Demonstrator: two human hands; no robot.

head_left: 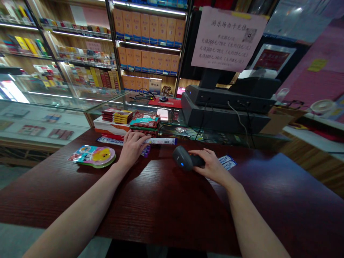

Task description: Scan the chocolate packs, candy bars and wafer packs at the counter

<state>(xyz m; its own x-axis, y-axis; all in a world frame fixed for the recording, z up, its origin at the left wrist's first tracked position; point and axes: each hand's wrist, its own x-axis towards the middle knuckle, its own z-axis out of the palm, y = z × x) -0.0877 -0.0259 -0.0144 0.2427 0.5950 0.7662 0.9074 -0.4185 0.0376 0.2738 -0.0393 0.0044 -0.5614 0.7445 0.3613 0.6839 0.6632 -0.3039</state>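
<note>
My right hand is wrapped round the handle of a dark grey barcode scanner that lies on the dark wooden counter, its blue light showing. My left hand rests on a long thin white-and-blue packet, fingers curled over its left end. Just beyond that hand stand stacks of snack packets and red and yellow boxes.
A round pink and yellow toy pack lies left of my left hand. A small blue-white packet lies by my right hand. Behind are a black till with a paper notice, glass display cases and shelves of cartons.
</note>
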